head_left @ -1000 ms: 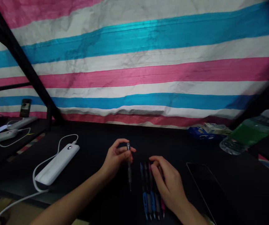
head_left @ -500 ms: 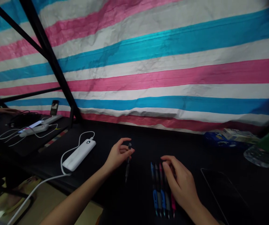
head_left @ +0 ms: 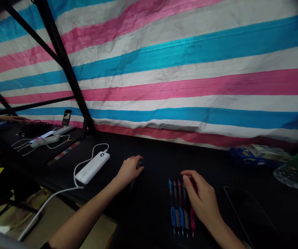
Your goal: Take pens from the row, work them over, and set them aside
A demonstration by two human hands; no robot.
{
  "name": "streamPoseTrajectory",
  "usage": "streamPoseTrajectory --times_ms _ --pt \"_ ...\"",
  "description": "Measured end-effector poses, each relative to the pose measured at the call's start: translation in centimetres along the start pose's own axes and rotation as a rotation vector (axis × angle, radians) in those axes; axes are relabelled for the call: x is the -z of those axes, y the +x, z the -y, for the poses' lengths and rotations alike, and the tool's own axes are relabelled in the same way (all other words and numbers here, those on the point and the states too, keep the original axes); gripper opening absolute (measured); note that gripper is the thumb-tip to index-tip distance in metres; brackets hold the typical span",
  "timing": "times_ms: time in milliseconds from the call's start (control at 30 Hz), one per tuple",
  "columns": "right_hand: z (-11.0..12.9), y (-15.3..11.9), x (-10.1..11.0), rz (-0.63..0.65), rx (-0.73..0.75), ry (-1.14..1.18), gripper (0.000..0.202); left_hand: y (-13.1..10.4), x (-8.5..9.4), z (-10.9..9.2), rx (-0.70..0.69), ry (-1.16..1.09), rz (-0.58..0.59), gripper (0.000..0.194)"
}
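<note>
My left hand (head_left: 129, 170) is closed around a dark pen (head_left: 131, 186), whose lower end points down toward me over the black table (head_left: 149, 214). Right of it, several pens lie side by side in a row, among them a blue-gripped pen (head_left: 173, 216) and a grey-gripped pen (head_left: 186, 219). At the row's right end is a pink pen (head_left: 192, 218). Over its upper part curls my right hand (head_left: 202, 195), thumb and index fingertips close together, hiding that end of the pen. The contact under the palm is hidden.
A white power bank (head_left: 93, 167) with a cable lies left. At right are a dark tablet-like device (head_left: 250, 214), a blue packet (head_left: 242, 158) and a green-and-clear container (head_left: 291, 173). Beyond the black frame (head_left: 71, 76), another person's hand (head_left: 14, 118) rests near cables. Striped sheeting (head_left: 177, 86) hangs behind.
My left hand has turned over and moved slightly left with the pen, now covering more of it. My right hand stays by the row. The view has shifted a little left.
</note>
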State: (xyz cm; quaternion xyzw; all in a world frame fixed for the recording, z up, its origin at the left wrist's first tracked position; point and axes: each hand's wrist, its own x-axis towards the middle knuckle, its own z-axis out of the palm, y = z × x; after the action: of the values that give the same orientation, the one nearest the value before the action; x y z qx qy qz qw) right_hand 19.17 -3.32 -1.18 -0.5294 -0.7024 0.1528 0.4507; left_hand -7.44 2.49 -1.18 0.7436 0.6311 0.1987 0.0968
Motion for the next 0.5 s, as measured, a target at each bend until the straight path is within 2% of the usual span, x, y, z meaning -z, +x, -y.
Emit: streamPoseTrajectory --times_ms 167,267,333,400,467,500 --pt "0.2 0.1 0.2 -0.005 -0.036 0.043 0.027 -0.4 0.7 -0.8 -0.034 0.097 -0.002 0.032" --pt "0.3 0.1 0.2 -0.022 -0.075 0.103 0.027 -1.0 1.0 -2.6 -0.165 0.099 0.032 0.032" --pt "0.3 0.3 0.3 -0.021 -0.121 0.176 0.027 -1.3 1.0 -4.3 -0.353 0.064 0.119 0.031" --pt "0.1 0.5 0.3 -0.017 -0.176 0.272 0.027 -1.5 0.6 -5.8 -0.667 0.047 0.231 0.028" --pt "-0.2 0.8 0.4 -0.022 -0.223 0.372 0.027 -1.3 0.0 -6.9 -0.902 0.048 0.279 0.02" --pt "-0.3 0.9 0.5 -0.03 -0.242 0.416 0.027 -1.2 -0.4 -7.2 -0.969 0.046 0.285 0.015"
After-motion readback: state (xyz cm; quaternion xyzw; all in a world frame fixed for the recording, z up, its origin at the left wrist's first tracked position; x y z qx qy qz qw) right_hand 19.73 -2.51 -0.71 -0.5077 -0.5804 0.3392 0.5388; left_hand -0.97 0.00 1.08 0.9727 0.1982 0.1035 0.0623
